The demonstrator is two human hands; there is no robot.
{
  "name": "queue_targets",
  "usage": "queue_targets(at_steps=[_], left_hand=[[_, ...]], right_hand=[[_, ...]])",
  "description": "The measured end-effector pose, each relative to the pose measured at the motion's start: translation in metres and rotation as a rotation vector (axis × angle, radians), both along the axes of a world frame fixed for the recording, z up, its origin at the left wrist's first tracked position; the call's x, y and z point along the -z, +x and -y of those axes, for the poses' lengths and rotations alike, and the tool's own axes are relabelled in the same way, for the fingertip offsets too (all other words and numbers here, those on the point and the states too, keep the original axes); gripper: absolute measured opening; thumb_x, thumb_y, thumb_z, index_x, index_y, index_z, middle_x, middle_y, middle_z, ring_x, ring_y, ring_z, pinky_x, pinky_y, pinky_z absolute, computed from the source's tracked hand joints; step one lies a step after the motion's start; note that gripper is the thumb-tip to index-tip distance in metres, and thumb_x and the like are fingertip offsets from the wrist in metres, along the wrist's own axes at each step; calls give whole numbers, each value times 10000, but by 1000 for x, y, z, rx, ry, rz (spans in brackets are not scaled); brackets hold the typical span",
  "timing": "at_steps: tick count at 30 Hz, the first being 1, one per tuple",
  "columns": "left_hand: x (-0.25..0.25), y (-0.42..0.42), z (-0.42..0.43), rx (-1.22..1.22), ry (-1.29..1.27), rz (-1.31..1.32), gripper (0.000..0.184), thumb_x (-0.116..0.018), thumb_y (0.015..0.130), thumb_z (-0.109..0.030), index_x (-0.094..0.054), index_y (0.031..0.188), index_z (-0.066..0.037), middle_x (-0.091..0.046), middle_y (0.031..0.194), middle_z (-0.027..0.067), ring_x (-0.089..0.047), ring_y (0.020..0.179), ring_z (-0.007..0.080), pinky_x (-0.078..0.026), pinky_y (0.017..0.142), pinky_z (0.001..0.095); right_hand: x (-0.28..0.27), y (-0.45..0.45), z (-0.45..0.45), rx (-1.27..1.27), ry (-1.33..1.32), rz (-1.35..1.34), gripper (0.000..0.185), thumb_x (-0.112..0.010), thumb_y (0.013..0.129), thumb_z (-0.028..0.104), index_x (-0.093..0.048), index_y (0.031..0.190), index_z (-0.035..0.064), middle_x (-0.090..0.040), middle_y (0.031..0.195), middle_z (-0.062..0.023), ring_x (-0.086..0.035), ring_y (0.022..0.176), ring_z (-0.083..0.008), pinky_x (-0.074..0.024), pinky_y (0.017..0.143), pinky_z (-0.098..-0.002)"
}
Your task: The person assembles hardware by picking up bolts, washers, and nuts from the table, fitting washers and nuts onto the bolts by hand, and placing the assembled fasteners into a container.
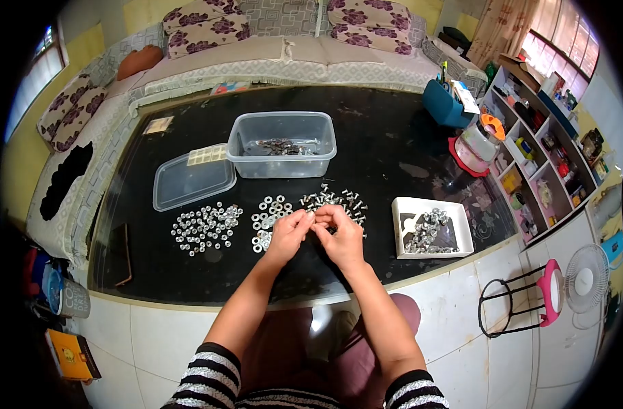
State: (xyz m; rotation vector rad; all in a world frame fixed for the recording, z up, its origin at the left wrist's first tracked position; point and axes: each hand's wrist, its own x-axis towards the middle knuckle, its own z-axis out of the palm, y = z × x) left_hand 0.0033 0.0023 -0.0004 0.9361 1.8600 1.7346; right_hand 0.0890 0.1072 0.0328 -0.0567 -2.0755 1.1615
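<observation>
My left hand point(289, 236) and my right hand point(343, 237) meet fingertip to fingertip over the near part of the black table. Both are closed in a pinch; whatever sits between the fingertips is too small and hidden to name. Just beyond them, partly covered by my right hand, lies a pile of bolts point(335, 199). Flat washers point(262, 221) are spread beside my left hand, some behind it. Farther left is a loose pile of small metal nuts point(203, 229). On the right, a white box point(466, 235) holds a heap of metal fasteners point(431, 232).
A clear plastic container point(281, 167) with some hardware inside stands beyond the piles, its lid point(192, 185) lying to its left. A phone point(121, 253) rests near the table's left edge. A teal holder point(446, 103) and a jar point(476, 144) stand at the far right.
</observation>
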Motion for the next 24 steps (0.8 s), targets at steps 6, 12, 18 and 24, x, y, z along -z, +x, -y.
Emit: queue_targets(at_steps=[6, 12, 18, 24], left_hand=[[-2, 2, -5, 24, 183, 77, 204, -420, 864, -238, -471, 804, -50, -477, 658, -10, -448, 572, 63, -360, 520, 207], [-2, 6, -4, 39, 124, 38, 242, -391, 875, -250, -458, 763, -46, -467, 623, -1, -434, 538, 66, -362, 501, 215], [-6, 6, -3, 11, 14, 141, 254, -355, 894, -231, -443, 731, -57, -423, 587, -3, -407, 526, 59, -346, 494, 200], [-1, 1, -5, 63, 224, 144, 315, -401, 873, -320, -481, 717, -58, -438, 561, -18, -403, 468, 59, -326, 437, 188]], right_hand=[[-3, 3, -1, 41, -69, 53, 252, -646, 675, 9, -515, 889, 16, -598, 763, -76, -610, 692, -134, -482, 601, -234], [0, 4, 0, 44, 11, 48, 271, -640, 677, 8, -507, 913, 23, -599, 764, -77, -612, 688, -139, -482, 596, -236], [0, 2, 2, 22, 52, -32, 266, -635, 684, 2, -500, 912, 19, -608, 743, -81, -611, 665, -141, -479, 590, -233], [1, 2, 3, 29, -21, 8, 274, -640, 686, 11, -490, 915, 19, -612, 729, -79, -606, 644, -134, -475, 585, -232]])
